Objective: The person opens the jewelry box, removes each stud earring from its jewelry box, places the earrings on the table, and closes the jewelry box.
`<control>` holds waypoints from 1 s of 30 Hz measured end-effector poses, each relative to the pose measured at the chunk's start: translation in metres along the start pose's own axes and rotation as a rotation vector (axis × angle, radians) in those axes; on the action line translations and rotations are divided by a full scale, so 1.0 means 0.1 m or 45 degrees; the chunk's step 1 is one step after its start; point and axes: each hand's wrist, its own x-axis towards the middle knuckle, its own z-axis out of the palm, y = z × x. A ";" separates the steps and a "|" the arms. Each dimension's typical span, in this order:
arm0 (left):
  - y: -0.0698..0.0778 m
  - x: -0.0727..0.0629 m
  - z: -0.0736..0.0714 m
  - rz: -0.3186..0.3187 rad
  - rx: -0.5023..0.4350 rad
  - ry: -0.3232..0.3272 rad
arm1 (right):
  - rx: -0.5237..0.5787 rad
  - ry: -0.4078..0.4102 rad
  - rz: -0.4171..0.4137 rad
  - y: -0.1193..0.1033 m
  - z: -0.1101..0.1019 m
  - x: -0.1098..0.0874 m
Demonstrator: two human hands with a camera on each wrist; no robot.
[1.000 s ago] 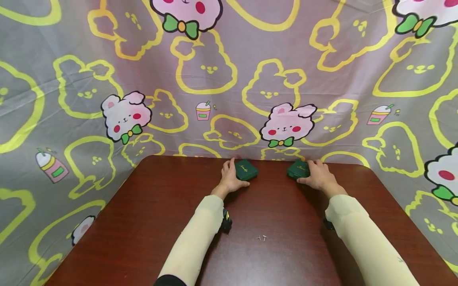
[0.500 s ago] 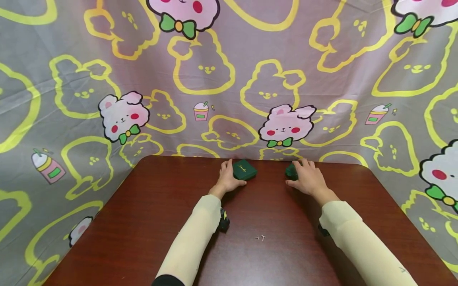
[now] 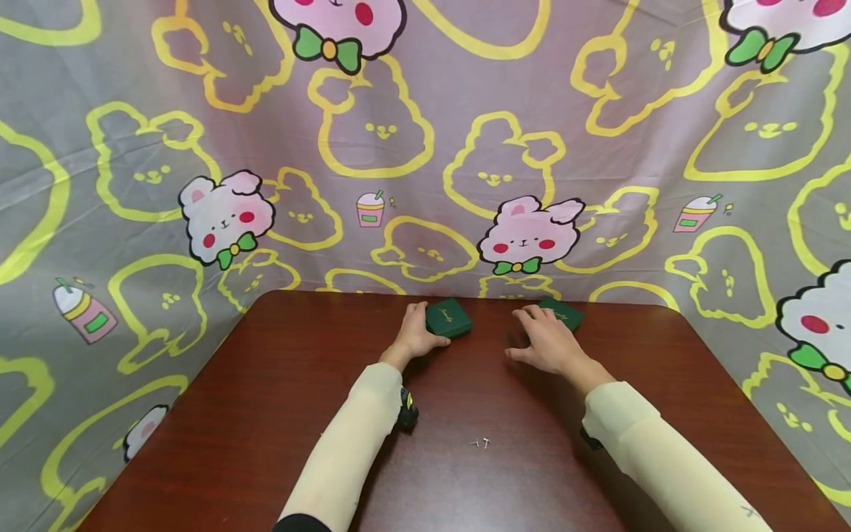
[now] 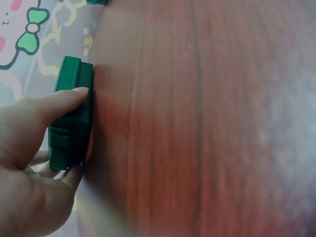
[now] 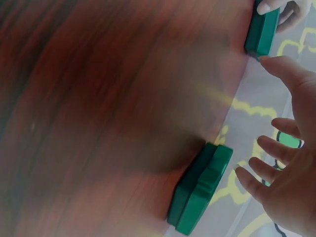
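Observation:
Two dark green jewelry boxes with gold lettering rest near the table's far edge. My left hand [image 3: 414, 336] grips the left box [image 3: 448, 318] by its side; in the left wrist view the thumb lies across the green box [image 4: 70, 76] and fingers curl under its near end. My right hand [image 3: 548, 343] hovers between the boxes, holding nothing, its fingers spread and slightly bent. Behind it the right box [image 3: 568, 315] is partly covered in the head view. In the right wrist view that box [image 5: 200, 190] lies apart from my right hand [image 5: 291, 158].
Two tiny pale T-shaped pieces [image 3: 480, 443] lie on the brown wooden table [image 3: 545, 458] between my forearms. A cartoon-print cloth [image 3: 425, 148] hangs right behind the table's far edge and along both sides.
My right hand has let go of the right box and moved left, away from it, fingers spreading. My left hand keeps its hold on the left box.

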 end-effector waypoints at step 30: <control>0.11 -0.20 -0.22 0.111 0.051 -0.089 | 0.355 -0.096 -0.110 -0.31 0.04 0.01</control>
